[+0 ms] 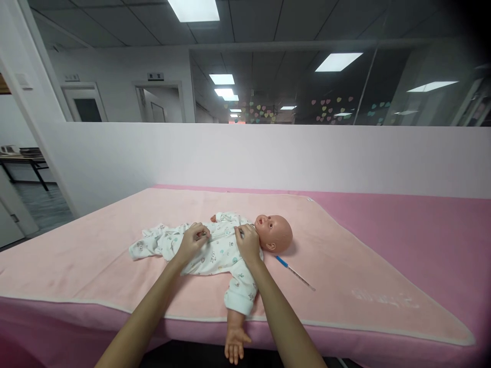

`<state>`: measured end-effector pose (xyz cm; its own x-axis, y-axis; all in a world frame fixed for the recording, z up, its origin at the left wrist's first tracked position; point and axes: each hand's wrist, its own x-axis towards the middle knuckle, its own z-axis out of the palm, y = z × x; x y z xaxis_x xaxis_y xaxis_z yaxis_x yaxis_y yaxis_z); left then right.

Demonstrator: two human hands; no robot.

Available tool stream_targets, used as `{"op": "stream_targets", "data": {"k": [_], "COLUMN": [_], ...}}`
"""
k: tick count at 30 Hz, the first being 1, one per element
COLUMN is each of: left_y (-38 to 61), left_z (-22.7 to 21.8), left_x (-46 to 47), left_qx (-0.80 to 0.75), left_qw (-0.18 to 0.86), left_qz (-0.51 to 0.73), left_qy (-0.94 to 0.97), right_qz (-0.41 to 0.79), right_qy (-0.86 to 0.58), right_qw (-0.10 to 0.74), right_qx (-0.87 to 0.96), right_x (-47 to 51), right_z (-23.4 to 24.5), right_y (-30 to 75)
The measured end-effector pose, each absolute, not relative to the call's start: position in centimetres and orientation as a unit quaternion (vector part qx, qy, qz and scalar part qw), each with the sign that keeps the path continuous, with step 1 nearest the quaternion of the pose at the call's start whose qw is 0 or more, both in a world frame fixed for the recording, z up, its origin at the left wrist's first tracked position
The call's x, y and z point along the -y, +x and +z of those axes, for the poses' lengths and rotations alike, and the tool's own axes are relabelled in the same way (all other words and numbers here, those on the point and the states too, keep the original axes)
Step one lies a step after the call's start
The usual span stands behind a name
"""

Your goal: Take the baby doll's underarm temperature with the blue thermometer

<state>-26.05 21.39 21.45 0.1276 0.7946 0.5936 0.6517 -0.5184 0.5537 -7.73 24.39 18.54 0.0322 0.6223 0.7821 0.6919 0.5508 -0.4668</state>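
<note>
A baby doll (273, 232) in a white printed romper (215, 253) lies on its back on a pale pink blanket (115, 255), head to the right. One doll arm hangs over the near bed edge, its bare hand (236, 345) dangling. My left hand (194, 241) pinches the romper fabric at the doll's belly. My right hand (247, 244) grips the romper at the chest, just below the doll's chin. A thin thermometer with a blue end (294, 272) lies on the blanket beside the doll's head, to the right of my right hand.
The blanket covers a pink mattress (422, 230) set against a low white partition (268, 153) with glass above. An open doorway and a dark table (23, 161) are at the far left. The bed's near edge runs just under the doll's hanging arm.
</note>
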Motion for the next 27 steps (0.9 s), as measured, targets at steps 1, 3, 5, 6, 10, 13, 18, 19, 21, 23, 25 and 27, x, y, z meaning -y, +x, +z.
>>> {"op": "stream_targets", "data": {"k": [1, 3, 5, 6, 10, 13, 18, 19, 21, 23, 25, 27], "left_y": [-25.98, -25.84, -25.75, -25.73, -25.74, -25.77, -25.76, -25.76, -25.77, -25.82, -25.90, -25.94], "left_z": [21.48, 21.55, 21.60, 21.60, 21.57, 21.54, 21.48, 21.44, 21.32, 21.14, 20.97, 20.88], "left_x": [-21.38, -21.37, -21.36, -21.36, -21.28, -21.16, -20.98, -20.97, -21.04, -21.19, -21.38, -21.49], "left_qx": [-0.489, -0.499, -0.505, -0.507, -0.516, -0.520, -0.517, -0.517, -0.516, -0.512, -0.506, -0.501], "left_qw": [0.071, 0.056, 0.048, 0.046, 0.043, 0.045, 0.050, 0.050, 0.047, 0.043, 0.040, 0.038], "left_qz": [0.433, 0.398, 0.375, 0.368, 0.357, 0.356, 0.358, 0.360, 0.364, 0.369, 0.372, 0.376], "left_qy": [0.754, 0.768, 0.776, 0.778, 0.777, 0.775, 0.776, 0.775, 0.774, 0.775, 0.777, 0.778], "right_qz": [-0.032, -0.029, -0.029, -0.029, -0.023, -0.013, -0.007, -0.008, -0.015, -0.022, -0.023, -0.020], "right_qy": [-0.474, -0.475, -0.476, -0.477, -0.478, -0.480, -0.479, -0.478, -0.477, -0.475, -0.471, -0.468], "right_qw": [0.540, 0.539, 0.541, 0.541, 0.539, 0.538, 0.539, 0.541, 0.543, 0.544, 0.544, 0.543], "right_qx": [0.695, 0.695, 0.693, 0.692, 0.693, 0.693, 0.693, 0.692, 0.690, 0.691, 0.694, 0.697], "right_x": [-24.39, -24.40, -24.42, -24.43, -24.37, -24.26, -24.20, -24.22, -24.30, -24.42, -24.56, -24.68], "right_z": [18.54, 18.53, 18.53, 18.53, 18.61, 18.71, 18.76, 18.74, 18.68, 18.59, 18.49, 18.39], "right_y": [-7.73, -7.75, -7.77, -7.78, -7.77, -7.73, -7.73, -7.74, -7.76, -7.79, -7.80, -7.81]}}
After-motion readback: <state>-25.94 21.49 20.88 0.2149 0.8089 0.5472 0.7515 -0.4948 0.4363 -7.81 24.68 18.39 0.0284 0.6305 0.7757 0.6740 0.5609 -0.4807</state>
